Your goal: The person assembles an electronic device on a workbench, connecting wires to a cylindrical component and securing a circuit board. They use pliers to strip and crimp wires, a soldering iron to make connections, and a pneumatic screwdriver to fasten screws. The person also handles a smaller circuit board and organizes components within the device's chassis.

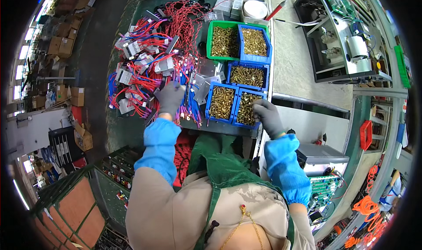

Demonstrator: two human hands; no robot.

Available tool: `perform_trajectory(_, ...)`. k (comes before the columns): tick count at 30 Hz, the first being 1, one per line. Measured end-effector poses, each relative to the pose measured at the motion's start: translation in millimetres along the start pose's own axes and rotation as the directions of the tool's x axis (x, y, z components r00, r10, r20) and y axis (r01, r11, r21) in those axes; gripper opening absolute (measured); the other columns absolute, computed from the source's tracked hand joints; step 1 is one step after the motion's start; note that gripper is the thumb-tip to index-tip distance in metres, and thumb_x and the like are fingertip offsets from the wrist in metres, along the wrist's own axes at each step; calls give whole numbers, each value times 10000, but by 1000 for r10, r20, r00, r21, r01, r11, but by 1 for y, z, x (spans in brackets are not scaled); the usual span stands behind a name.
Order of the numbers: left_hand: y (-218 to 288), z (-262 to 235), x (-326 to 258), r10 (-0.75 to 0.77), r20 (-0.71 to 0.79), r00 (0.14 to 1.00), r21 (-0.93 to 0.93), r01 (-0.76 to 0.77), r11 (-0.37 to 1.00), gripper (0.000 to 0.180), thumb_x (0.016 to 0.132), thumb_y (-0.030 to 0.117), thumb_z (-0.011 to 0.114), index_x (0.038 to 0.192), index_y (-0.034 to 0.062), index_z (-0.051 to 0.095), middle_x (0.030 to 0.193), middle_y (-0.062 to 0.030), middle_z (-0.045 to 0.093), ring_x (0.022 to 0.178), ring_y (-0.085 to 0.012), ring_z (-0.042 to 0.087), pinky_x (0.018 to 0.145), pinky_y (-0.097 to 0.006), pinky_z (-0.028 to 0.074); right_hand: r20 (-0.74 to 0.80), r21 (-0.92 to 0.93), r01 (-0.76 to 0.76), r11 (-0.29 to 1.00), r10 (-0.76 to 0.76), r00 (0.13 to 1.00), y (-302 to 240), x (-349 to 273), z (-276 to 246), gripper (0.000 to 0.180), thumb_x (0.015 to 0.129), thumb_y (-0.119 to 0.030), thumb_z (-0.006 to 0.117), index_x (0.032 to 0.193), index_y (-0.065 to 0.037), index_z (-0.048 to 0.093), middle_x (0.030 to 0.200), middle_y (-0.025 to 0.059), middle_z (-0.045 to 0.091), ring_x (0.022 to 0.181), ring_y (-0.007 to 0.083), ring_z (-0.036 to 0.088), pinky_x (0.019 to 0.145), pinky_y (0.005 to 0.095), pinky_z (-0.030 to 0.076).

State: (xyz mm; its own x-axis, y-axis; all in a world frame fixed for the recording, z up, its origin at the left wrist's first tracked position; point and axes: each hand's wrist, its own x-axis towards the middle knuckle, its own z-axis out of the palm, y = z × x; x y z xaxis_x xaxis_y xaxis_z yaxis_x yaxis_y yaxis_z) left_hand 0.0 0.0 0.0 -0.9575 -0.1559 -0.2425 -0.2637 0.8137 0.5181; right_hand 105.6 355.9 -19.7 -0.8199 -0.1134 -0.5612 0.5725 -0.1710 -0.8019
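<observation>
— Two gloved hands are at work in the head view. Where does each sit?

— Left hand [170, 97] rests on the heap of red and blue wires [151, 61] on the tabletop [118, 127]; its fingers [178, 86] curl narrow onto a bundle, though I cannot tell if they actually pinch one. Right hand [268, 116] reaches into the nearest blue bin [247, 109], fingers bent down among the brass screws [222, 101]; whether it holds any is hidden.

— Why that layout?

— Probably for reach: the screw bins stand touching one another just right of the wires, so each hand has its own supply close by.

— Any containers or labels?

— Four blue bins and one green bin [223, 41] hold screws. Small white tags [124, 77] hang on the wires. Brown cardboard boxes [63, 45] are stacked far left, and a red crate [365, 135] stands at the right.
</observation>
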Motion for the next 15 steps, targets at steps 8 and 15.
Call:
perform_trajectory(8, 16, 60, 8, -101, 96, 990, 328, 64, 942, 331, 817, 311, 642, 1006, 46, 580, 1014, -215, 636, 958, -384, 620, 816, -462, 499, -21, -1000, -19, 12, -172, 985, -31, 21, 49, 200, 885, -188, 524, 1060, -122, 595, 1031, 116, 614, 974, 306, 619, 789, 429, 521)
perform_trajectory(15, 12, 50, 13, -127, 84, 988, 419, 81, 905, 396, 792, 348, 672, 1030, 40, 599, 1040, -213, 621, 968, -385, 620, 827, -458, 509, -118, -993, -116, 23, -128, 985, -36, 34, 54, 202, 906, -161, 457, 988, -71, 618, 1019, 136, 632, 960, 304, 635, 769, 427, 534)
